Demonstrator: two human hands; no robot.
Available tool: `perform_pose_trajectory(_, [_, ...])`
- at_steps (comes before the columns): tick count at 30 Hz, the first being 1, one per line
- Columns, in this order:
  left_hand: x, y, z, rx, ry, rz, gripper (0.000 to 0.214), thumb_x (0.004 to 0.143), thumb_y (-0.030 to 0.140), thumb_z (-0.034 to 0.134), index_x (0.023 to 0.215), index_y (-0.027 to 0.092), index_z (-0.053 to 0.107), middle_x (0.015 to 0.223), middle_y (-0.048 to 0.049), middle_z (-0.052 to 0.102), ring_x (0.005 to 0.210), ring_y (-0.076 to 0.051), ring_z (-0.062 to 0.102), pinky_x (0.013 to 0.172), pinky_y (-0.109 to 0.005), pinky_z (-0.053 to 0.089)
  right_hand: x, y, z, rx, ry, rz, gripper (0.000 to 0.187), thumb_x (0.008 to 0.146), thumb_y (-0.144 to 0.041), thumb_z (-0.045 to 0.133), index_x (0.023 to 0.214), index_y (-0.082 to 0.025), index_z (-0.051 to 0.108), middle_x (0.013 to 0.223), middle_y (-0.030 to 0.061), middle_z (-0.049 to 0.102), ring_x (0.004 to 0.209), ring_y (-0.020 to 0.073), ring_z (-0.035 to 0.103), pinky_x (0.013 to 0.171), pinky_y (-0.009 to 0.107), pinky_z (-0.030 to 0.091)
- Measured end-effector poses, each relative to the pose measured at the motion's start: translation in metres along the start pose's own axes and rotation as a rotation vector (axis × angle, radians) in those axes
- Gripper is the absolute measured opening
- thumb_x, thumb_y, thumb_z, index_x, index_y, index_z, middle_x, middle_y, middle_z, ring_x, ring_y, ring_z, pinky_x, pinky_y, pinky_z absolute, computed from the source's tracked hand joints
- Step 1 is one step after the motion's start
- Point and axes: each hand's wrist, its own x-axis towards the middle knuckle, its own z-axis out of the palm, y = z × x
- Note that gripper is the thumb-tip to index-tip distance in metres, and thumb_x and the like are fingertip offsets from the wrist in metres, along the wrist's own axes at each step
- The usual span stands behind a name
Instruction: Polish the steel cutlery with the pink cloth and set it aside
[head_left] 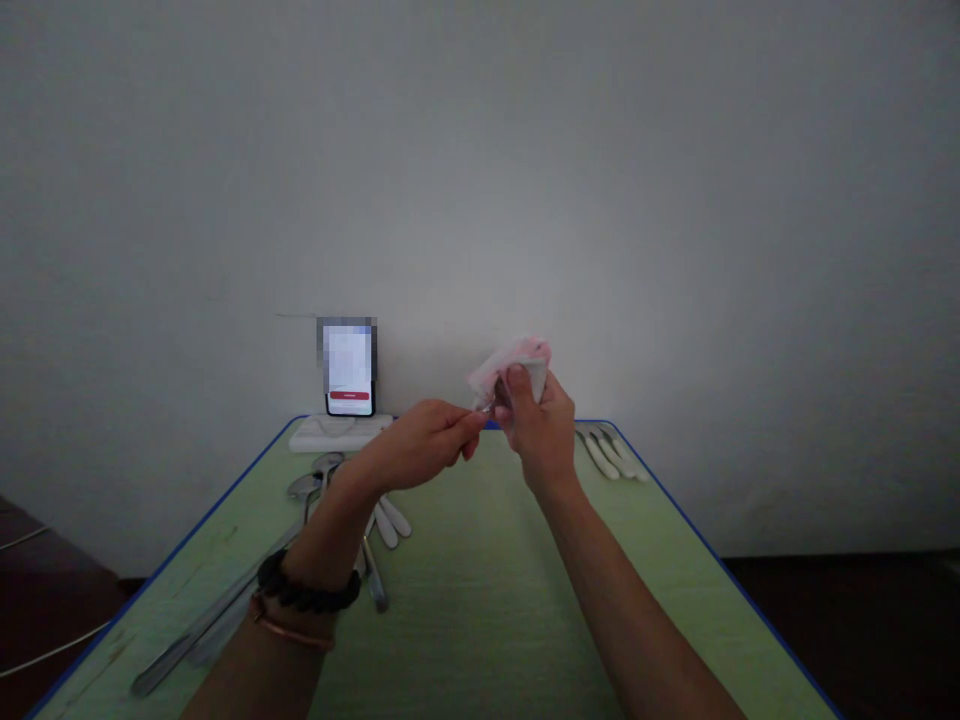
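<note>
Above the far part of the green table, both my hands meet around a thin, shiny piece of metal cutlery. My left hand pinches one end of it between closed fingers. A crumpled pink and white cloth is gripped in my right hand, with the thumb pressing on it. The cloth and right fingers wrap the rest of the cutlery, so its kind cannot be made out.
Metal spoons and other cutlery, some with white handles, lie at the left, partly behind my left arm. Several white-handled forks rest at the far right. A lit phone stands upright on a white block near the wall.
</note>
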Motion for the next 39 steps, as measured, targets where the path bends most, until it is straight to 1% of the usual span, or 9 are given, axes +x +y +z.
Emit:
perform_pose_trajectory(3, [0.005, 0.013, 0.000, 0.034, 0.089, 0.044, 0.044, 0.088, 0.040, 0.028, 0.055, 0.016, 0.047, 0.050, 0.0041, 0.043, 0.047, -0.008, 0.038, 0.049, -0.020, 0.029, -0.005, -0.007, 0.015, 0.174, 0.073, 0.055, 0.032, 0.075, -0.051, 0.052, 0.071, -0.020, 0.047, 0.048, -0.0076, 0.042, 0.036, 0.0058, 0.034, 0.034, 0.019, 0.027])
perform_pose_trajectory(9, [0.008, 0.014, 0.000, 0.046, 0.109, 0.063, 0.043, 0.089, 0.038, 0.027, 0.055, 0.017, 0.044, 0.051, 0.0039, 0.043, 0.048, -0.009, 0.040, 0.051, -0.021, 0.030, -0.006, -0.010, 0.022, 0.337, 0.002, 0.152, 0.029, 0.073, -0.047, 0.057, 0.069, -0.020, 0.048, 0.043, -0.0085, 0.039, 0.031, 0.0059, 0.029, 0.029, 0.020, 0.019])
perform_pose_trajectory(14, [0.006, 0.006, 0.004, -0.015, 0.037, 0.027, 0.046, 0.088, 0.046, 0.023, 0.059, 0.017, 0.044, 0.054, 0.0036, 0.044, 0.049, -0.009, 0.041, 0.048, -0.020, 0.032, -0.004, -0.001, 0.019, 0.405, -0.002, 0.214, 0.027, 0.071, -0.044, 0.060, 0.071, -0.020, 0.048, 0.050, -0.0076, 0.046, 0.036, 0.0060, 0.035, 0.033, 0.020, 0.026])
perform_pose_trajectory(18, [0.001, -0.001, 0.004, -0.125, -0.148, -0.110, 0.047, 0.086, 0.052, 0.021, 0.070, 0.017, 0.049, 0.056, 0.0049, 0.041, 0.042, -0.007, 0.039, 0.041, -0.019, 0.032, -0.003, 0.008, 0.016, 0.431, 0.025, 0.209, 0.024, 0.069, -0.040, 0.062, 0.075, -0.019, 0.050, 0.064, -0.0035, 0.056, 0.052, 0.0090, 0.050, 0.044, 0.020, 0.039])
perform_pose_trajectory(21, [-0.002, -0.008, 0.003, -0.140, -0.239, -0.143, 0.044, 0.085, 0.050, 0.024, 0.076, 0.016, 0.050, 0.057, 0.0053, 0.040, 0.041, -0.007, 0.040, 0.040, -0.019, 0.033, 0.000, 0.014, 0.014, 0.477, 0.068, 0.208, 0.018, 0.069, -0.033, 0.061, 0.076, -0.020, 0.051, 0.073, -0.0021, 0.057, 0.062, 0.0107, 0.053, 0.054, 0.023, 0.045])
perform_pose_trajectory(26, [-0.001, -0.018, 0.005, -0.125, -0.211, -0.116, 0.039, 0.085, 0.047, 0.025, 0.075, 0.017, 0.047, 0.056, 0.0055, 0.038, 0.044, -0.007, 0.036, 0.040, -0.018, 0.029, 0.001, 0.013, 0.013, 0.543, 0.034, 0.221, 0.011, 0.072, -0.026, 0.051, 0.064, -0.021, 0.047, 0.067, -0.0033, 0.054, 0.061, 0.0101, 0.050, 0.066, 0.025, 0.047])
perform_pose_trajectory(29, [0.000, -0.019, 0.007, -0.101, -0.181, -0.078, 0.036, 0.086, 0.044, 0.024, 0.073, 0.018, 0.045, 0.056, 0.0054, 0.038, 0.046, -0.007, 0.035, 0.042, -0.018, 0.030, -0.001, 0.011, 0.013, 0.502, -0.018, 0.206, 0.014, 0.071, -0.027, 0.051, 0.060, -0.020, 0.046, 0.061, -0.0035, 0.051, 0.057, 0.0100, 0.047, 0.062, 0.024, 0.044])
perform_pose_trajectory(34, [0.001, -0.021, 0.007, -0.089, -0.181, -0.062, 0.035, 0.086, 0.043, 0.024, 0.073, 0.018, 0.045, 0.057, 0.0052, 0.038, 0.048, -0.007, 0.036, 0.044, -0.018, 0.031, -0.004, 0.015, 0.011, 0.436, -0.031, 0.198, 0.021, 0.069, -0.034, 0.061, 0.061, -0.018, 0.050, 0.055, -0.0051, 0.048, 0.049, 0.0080, 0.042, 0.053, 0.022, 0.039])
perform_pose_trajectory(39, [0.000, -0.021, 0.006, -0.050, -0.185, -0.081, 0.038, 0.087, 0.045, 0.023, 0.073, 0.017, 0.046, 0.056, 0.0045, 0.040, 0.049, -0.008, 0.039, 0.045, -0.018, 0.032, -0.001, 0.019, 0.009, 0.468, 0.020, 0.241, 0.022, 0.063, -0.033, 0.068, 0.075, -0.017, 0.058, 0.066, -0.0030, 0.058, 0.057, 0.0088, 0.051, 0.057, 0.023, 0.041])
